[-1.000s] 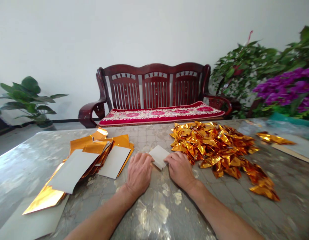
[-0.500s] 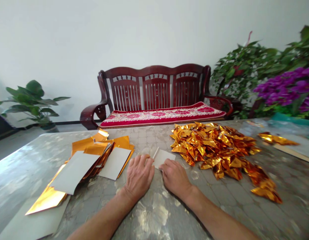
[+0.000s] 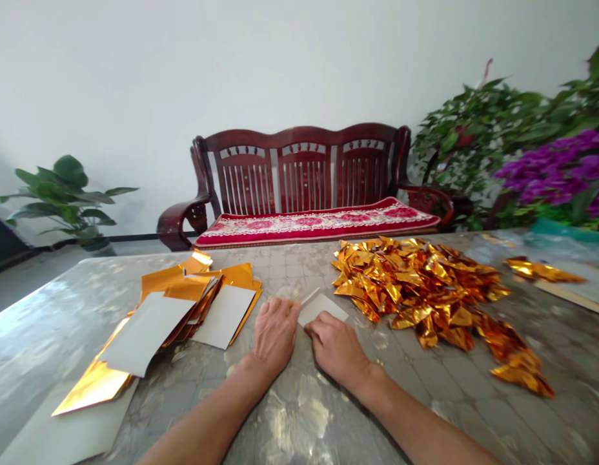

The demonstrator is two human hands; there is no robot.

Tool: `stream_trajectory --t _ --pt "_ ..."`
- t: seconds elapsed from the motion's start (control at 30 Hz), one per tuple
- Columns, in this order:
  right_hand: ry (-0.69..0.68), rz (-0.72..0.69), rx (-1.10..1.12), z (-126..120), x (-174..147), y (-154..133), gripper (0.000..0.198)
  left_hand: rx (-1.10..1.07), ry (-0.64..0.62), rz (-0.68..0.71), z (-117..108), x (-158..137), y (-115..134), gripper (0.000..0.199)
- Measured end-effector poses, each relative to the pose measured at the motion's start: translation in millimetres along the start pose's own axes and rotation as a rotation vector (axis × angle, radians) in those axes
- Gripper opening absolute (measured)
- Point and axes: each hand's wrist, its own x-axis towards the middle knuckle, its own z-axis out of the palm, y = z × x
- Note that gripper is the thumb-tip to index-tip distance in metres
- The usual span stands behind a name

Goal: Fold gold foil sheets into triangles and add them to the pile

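Observation:
In front of me on the table lies a small sheet of foil paper, its pale side up and a narrow strip folded along its left edge. My left hand is at that folded edge, fingers bent and pressed together on it. At the sheet's near edge, my right hand has its fingers curled in and its thumb and forefinger pinching the paper. The fingertips are partly hidden. Left of my hands is a loose stack of gold foil sheets, some with the pale side up. To the right is a pile of folded gold foil pieces.
The patterned table fills the foreground. A clear plastic bag and a pale board with a foil piece lie at the right. Beyond stand a wooden bench, a potted plant and purple flowers.
The sheet has turned slightly, and its folded strip slants more to the right. My left fingers have drawn closer together over the edge. My right hand has moved slightly toward me.

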Motion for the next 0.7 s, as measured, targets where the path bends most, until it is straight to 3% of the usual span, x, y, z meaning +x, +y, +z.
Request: stream_trajectory --t 0.27,0.4,0.53,0.7 --pt "0.102 0.027 0.183 -2.3 3.5 3.1 0.032 -0.053 -0.075 0.076 -1.3 1.5 4.4 0.024" --pt "0.213 -0.025 0.065 -11.4 9.4 22.8 0.039 -0.062 -0.084 0.112 -0.5 2.6 3.3 0.018" --pt "0.170 -0.129 -0.035 -18.3 13.9 42.9 0.040 -0.073 -0.112 0.137 3.4 4.1 -1.1 0.015" --pt "0.272 -0.182 -0.070 -24.3 10.2 42.7 0.035 -0.109 -0.122 0.127 9.4 3.3 -5.5 0.019"
